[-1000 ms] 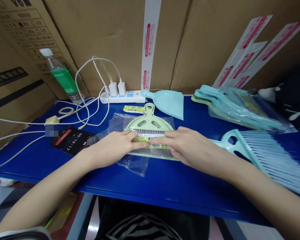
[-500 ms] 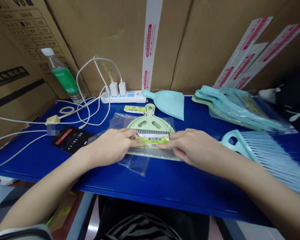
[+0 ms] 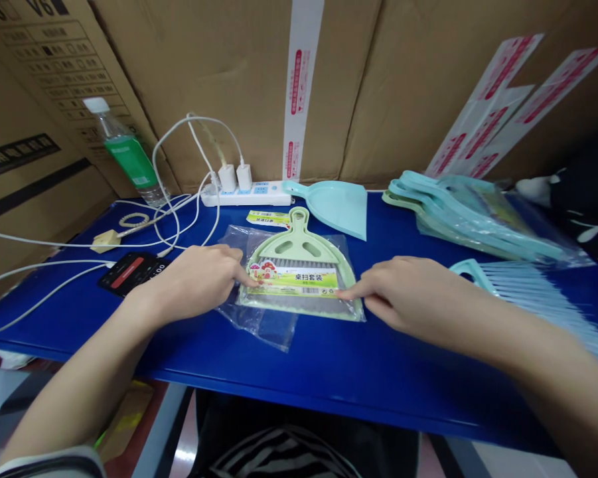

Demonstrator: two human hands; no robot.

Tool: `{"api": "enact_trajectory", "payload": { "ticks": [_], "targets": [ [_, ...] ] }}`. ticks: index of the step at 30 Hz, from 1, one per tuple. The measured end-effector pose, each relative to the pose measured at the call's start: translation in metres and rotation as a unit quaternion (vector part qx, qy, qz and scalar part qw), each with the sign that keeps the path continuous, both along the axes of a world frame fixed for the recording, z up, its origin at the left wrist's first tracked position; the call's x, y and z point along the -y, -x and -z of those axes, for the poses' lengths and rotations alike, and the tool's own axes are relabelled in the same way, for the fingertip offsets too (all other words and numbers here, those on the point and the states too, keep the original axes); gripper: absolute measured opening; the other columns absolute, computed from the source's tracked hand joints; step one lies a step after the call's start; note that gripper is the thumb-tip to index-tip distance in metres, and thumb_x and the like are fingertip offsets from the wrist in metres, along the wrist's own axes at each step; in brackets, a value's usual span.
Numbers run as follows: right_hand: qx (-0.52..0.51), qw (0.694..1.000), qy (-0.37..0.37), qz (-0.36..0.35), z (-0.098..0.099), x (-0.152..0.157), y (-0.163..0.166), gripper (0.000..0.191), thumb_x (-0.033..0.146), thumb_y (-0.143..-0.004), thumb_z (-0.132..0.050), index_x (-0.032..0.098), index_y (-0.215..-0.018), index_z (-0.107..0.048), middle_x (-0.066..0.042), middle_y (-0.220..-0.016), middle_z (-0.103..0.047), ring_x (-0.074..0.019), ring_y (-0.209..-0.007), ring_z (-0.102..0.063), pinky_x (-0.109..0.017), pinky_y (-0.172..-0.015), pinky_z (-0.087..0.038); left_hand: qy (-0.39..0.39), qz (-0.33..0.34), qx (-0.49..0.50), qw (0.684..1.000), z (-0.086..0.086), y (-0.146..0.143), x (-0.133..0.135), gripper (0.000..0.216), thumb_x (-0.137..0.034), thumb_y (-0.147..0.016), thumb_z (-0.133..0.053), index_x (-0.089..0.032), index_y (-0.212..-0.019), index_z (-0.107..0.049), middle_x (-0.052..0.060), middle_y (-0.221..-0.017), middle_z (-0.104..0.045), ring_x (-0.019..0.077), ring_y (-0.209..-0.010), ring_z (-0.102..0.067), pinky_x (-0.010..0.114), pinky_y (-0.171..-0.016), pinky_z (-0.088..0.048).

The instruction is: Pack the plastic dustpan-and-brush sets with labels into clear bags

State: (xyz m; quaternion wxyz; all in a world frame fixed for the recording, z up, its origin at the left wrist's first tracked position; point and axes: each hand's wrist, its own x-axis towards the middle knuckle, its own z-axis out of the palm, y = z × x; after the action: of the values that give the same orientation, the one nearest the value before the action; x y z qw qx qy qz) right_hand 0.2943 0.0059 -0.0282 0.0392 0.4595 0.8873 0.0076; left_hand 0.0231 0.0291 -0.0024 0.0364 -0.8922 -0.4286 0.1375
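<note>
In front of me a green dustpan and brush set (image 3: 302, 247) lies flat in a clear plastic bag (image 3: 266, 326), its handle pointing away. A printed paper label (image 3: 308, 277) with a mushroom picture spans the grey bristles. My left hand (image 3: 202, 279) touches the label's left end with an outstretched index finger. At the lower right end, the index finger of my right hand (image 3: 395, 289) presses down, the other fingers partly bent. Neither hand grips anything. Behind the set are a loose label strip (image 3: 269, 218) and a light blue dustpan (image 3: 338, 204).
Right of my hands lies a blue brush (image 3: 542, 299), with bagged dustpans (image 3: 478, 212) stacked behind it. A phone (image 3: 129, 272), white cables, a power strip (image 3: 251, 194) and a bottle (image 3: 129, 156) occupy the left and back. Cardboard (image 3: 239, 73) walls the blue table (image 3: 328, 365).
My hands have moved apart along the label, the left one leftward and the right one slightly rightward. More of the label and bristles shows now. The set stays in place.
</note>
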Motion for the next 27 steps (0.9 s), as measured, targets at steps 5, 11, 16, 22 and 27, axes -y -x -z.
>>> {"api": "enact_trajectory", "payload": {
  "ticks": [5,11,16,22,27],
  "targets": [
    [-0.015,0.999,-0.004,0.028,0.001,0.000,-0.003,0.038,0.008,-0.075,-0.050,0.030,-0.087,-0.079,0.000,-0.081,-0.079,-0.0211,-0.070,-0.070,-0.031,-0.057,-0.046,-0.007,-0.019,0.005,1.000,-0.001,0.003,-0.002,0.053,-0.004,-0.076,-0.038,-0.033,-0.099,-0.076,0.001,-0.089,-0.068,0.0184,-0.089,-0.065,0.024,-0.063,-0.046],
    [-0.064,0.997,0.009,0.032,0.001,-0.003,-0.004,0.031,0.009,-0.076,-0.046,0.026,-0.077,-0.073,0.001,-0.068,-0.074,-0.0179,-0.065,-0.067,-0.028,-0.055,-0.039,0.007,-0.020,0.030,0.999,0.000,-0.004,0.000,0.041,-0.013,-0.084,-0.034,-0.026,-0.092,-0.073,0.001,-0.089,-0.070,0.0163,-0.072,-0.064,0.026,-0.059,-0.042],
    [-0.062,0.997,0.036,0.025,-0.002,-0.003,0.003,0.032,0.015,-0.087,-0.035,0.023,-0.075,-0.063,-0.002,-0.076,-0.073,-0.0184,-0.066,-0.065,-0.029,-0.055,-0.035,-0.033,-0.018,0.033,0.999,0.012,-0.013,-0.002,0.029,-0.026,-0.091,-0.039,-0.017,-0.074,-0.061,0.004,-0.073,-0.066,0.0160,-0.059,-0.058,0.028,-0.053,-0.035],
    [-0.047,0.996,-0.001,0.074,0.005,-0.004,0.013,0.010,0.018,-0.080,-0.044,0.022,-0.074,-0.051,0.001,-0.056,-0.059,-0.0147,-0.048,-0.051,-0.028,-0.047,-0.022,-0.062,-0.014,0.030,0.998,0.019,-0.015,-0.003,0.023,-0.022,-0.088,-0.039,-0.017,-0.074,-0.056,0.004,-0.065,-0.064,0.0139,-0.051,-0.055,0.029,-0.048,-0.027],
    [-0.074,0.988,0.035,0.131,0.008,-0.005,0.016,0.005,0.019,-0.078,-0.046,0.023,-0.082,-0.047,0.002,-0.055,-0.057,-0.0156,-0.048,-0.052,-0.026,-0.047,-0.024,-0.054,-0.050,0.013,0.997,0.019,-0.018,-0.003,0.014,-0.017,-0.084,-0.041,-0.017,-0.085,-0.055,0.002,-0.069,-0.067,0.0156,-0.056,-0.060,0.027,-0.048,-0.026]
  ]
}}
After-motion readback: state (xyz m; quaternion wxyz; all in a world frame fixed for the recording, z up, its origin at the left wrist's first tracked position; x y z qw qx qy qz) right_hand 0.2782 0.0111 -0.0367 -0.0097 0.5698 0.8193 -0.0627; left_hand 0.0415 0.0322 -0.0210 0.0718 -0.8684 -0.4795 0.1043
